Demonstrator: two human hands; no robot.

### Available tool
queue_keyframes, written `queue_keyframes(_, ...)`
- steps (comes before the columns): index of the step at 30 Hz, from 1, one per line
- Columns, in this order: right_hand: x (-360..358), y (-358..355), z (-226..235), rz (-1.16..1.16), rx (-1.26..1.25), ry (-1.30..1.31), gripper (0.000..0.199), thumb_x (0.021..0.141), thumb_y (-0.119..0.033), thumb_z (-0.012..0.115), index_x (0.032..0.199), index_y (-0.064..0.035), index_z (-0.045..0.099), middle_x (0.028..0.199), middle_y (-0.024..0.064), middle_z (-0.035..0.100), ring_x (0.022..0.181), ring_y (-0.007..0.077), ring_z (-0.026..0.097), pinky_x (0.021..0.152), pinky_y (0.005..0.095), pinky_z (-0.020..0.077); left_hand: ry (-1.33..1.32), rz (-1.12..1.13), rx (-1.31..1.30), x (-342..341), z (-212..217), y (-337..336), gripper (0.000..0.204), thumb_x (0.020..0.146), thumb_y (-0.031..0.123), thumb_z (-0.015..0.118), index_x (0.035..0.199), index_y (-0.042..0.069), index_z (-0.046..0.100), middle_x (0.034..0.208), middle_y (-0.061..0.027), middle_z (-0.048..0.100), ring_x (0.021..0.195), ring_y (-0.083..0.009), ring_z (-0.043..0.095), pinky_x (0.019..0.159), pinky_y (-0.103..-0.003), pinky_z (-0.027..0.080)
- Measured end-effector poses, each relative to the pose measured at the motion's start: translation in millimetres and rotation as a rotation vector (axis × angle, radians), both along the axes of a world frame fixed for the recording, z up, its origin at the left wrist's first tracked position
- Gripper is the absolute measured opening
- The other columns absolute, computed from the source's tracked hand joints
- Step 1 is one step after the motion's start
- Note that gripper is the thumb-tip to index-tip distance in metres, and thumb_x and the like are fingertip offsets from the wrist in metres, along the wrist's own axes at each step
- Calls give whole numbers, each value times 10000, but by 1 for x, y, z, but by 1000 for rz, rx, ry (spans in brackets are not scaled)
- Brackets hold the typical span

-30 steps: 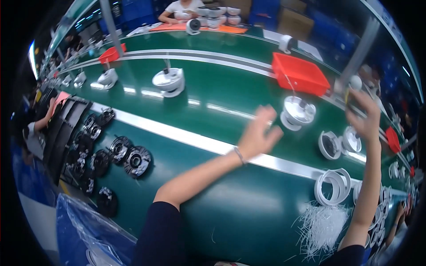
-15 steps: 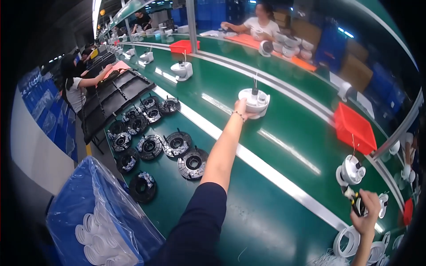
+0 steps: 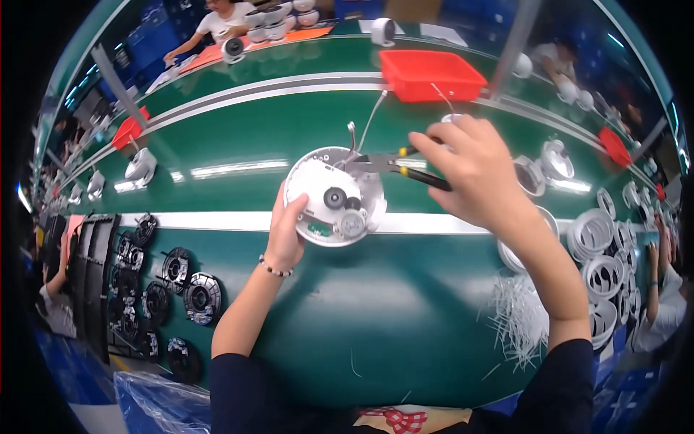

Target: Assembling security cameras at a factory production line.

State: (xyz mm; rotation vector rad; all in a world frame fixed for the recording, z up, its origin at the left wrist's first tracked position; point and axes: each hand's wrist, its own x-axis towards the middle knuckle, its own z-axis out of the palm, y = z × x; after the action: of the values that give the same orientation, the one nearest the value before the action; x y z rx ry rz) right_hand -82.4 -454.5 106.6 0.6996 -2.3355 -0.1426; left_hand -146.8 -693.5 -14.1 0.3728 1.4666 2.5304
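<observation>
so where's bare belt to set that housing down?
Free: green belt in front of the person, between left hand and the white tie heap; also the far strip between housing and red bin. Crowded: black discs at left, white rings at right. Right hand holds cutters over the housing.

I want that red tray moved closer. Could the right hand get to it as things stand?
Probably not right away: the right hand is gripping pliers at the white housing. The red tray lies just beyond, with nothing between.
</observation>
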Motion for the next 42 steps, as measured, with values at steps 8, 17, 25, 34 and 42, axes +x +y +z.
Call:
queue_keyframes(8,11,-1,-8,-93,163,-3,458,495,-89,658,942,-38,567,795,63,515,742,212,479,658,320,380,141,-56,-158,32,8,19,482,831,136,458,1255,-13,283,1207,-136,415,1118,-195,406,949,-304,313)
queue_keyframes(17,37,36,-2,-66,101,-1,450,483,-89,673,918,-57,565,754,54,529,679,220,508,616,330,405,17,-38,-154,38,13,36,466,841,141,453,1254,7,284,1192,-122,432,1104,-191,430,929,-300,343)
queue_keyframes(25,94,61,-18,28,-242,-81,525,443,-98,673,960,-42,597,850,91,561,696,244,515,612,327,391,-356,-95,283,-68,-31,55,408,880,142,290,1269,30,245,1284,-193,312,1154,-358,385,882,-577,391)
queue_keyframes(34,133,-16,-146,53,-505,-670,453,526,-143,708,957,-53,605,903,83,552,802,253,507,733,347,421,-430,129,210,-87,-15,94,692,772,365,625,1296,70,282,1338,-171,295,1225,-347,296,969,-577,192)
queue_keyframes(42,129,9,-193,-109,-395,-797,463,546,-177,730,969,-53,586,1209,144,436,1126,369,372,916,446,319,373,-648,911,166,104,15,329,717,319,678,771,28,536,586,-72,529,418,-226,470,370,-271,367)
